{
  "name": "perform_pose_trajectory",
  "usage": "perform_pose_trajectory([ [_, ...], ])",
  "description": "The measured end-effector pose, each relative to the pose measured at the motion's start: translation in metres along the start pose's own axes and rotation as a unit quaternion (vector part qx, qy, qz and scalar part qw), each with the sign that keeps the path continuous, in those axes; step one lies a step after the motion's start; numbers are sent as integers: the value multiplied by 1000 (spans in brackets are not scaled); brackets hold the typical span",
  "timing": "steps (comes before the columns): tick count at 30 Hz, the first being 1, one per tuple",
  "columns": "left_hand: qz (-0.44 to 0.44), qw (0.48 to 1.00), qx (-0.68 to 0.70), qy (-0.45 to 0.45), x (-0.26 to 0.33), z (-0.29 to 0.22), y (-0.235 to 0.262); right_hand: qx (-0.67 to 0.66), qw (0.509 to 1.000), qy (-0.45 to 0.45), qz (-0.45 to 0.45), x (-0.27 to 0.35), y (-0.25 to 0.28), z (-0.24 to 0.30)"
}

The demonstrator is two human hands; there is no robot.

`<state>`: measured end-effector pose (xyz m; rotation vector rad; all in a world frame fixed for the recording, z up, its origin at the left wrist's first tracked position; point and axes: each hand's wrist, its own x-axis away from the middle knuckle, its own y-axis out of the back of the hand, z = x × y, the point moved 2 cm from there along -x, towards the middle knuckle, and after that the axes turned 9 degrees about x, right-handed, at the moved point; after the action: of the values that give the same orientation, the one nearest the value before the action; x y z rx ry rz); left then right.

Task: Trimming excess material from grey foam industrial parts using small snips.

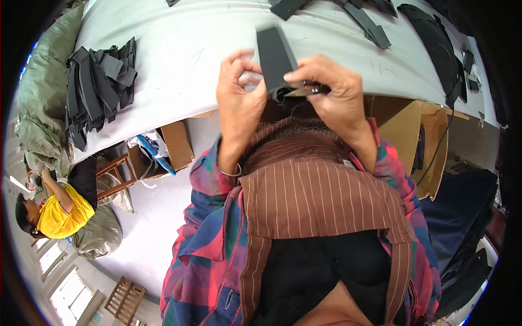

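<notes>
Stack at left: heap of dark grey fabric strips (100,84) lies on the white tabletop (185,49), well apart from both hands.
Left hand (237,98): raised above the tabletop edge, thumb and forefinger pinched together just beside the piece; the grip looks clenched on something very fine, perhaps a thread, too small to tell.
Piece in hand: dark grey fabric strip (274,54) stands upright between the hands, its lower end at the fingers, loose dark threads hanging below.
Right hand (333,89): the grip is closed on the strip's lower end, together with a small dark tool (311,87) that could be snips; I cannot tell for sure.
Far right: more dark pieces (435,43) lie on the tabletop.
Risk: held only at its lower end, the strip could tip or slide out; a blade close to the left fingertips could nick them or cut the cloth.
</notes>
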<state>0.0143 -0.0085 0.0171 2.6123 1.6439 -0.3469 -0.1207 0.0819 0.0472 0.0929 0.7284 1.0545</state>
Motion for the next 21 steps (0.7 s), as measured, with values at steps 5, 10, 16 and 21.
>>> perform_pose_trajectory([
  [5, -6, 980, 128, 150, 22, 28, 12, 72, 997, -23, 30, 38, -10, -8],
  [10, 62, 940, 186, 279, 7, 13, 17, 153, 983, 64, 80, 31, -3, -7],
  [16, 37, 892, 337, 300, -6, -6, 18, 230, 956, 108, 146, 35, -6, 0],
  [21, 18, 927, 254, 275, -1, 8, 8, 207, 958, 93, 175, 33, -8, 2],
])
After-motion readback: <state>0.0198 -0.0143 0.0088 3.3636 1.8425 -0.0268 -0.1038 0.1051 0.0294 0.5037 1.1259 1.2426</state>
